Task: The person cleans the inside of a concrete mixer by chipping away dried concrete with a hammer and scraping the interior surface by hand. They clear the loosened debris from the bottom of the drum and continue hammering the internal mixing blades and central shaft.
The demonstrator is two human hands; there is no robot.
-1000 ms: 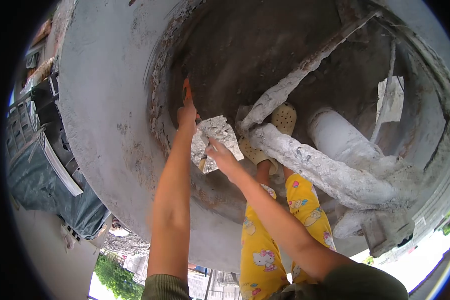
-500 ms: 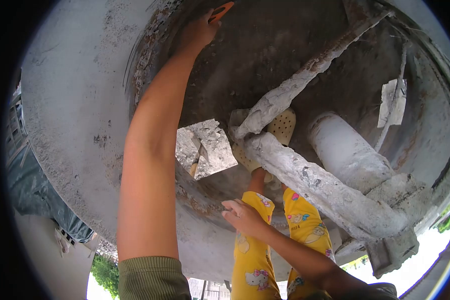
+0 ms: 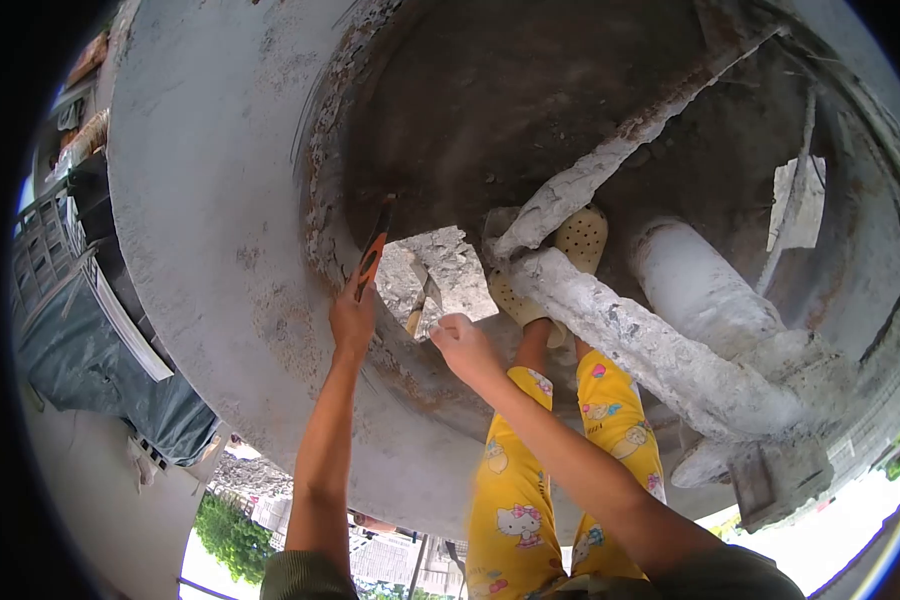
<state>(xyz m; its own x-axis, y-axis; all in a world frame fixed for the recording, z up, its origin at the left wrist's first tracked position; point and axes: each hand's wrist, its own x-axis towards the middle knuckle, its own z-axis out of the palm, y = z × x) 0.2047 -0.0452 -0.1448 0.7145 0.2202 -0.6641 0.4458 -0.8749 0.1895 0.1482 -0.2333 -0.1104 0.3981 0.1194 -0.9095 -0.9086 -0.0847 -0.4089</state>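
My left hand (image 3: pixel 353 318) is closed around the orange handle of a scraper-like tool (image 3: pixel 373 258), whose narrow dark end points up and away from me. It is beside the inner rim of a large round cement-crusted drum (image 3: pixel 220 200). My right hand (image 3: pixel 462 348) is at the near edge of a square opening (image 3: pixel 460 265), its fingers curled in; whether they hold anything is hidden. Through the opening show grey rubble and a tool with a wooden handle (image 3: pixel 416 318). The cream clogs (image 3: pixel 580 240) on my feet stand inside the drum.
Crusted mixing arms (image 3: pixel 650 340) cross the drum to my right, near a thick whitish cylinder (image 3: pixel 705 285). A second, smaller opening (image 3: pixel 798 205) lies at the far right. Outside, a dark tarp (image 3: pixel 120 360) hangs on the left.
My left hand has come back from the drum's far upper side toward me, bringing the orange tool. My right hand has moved slightly up to the opening, its fingers curling in.
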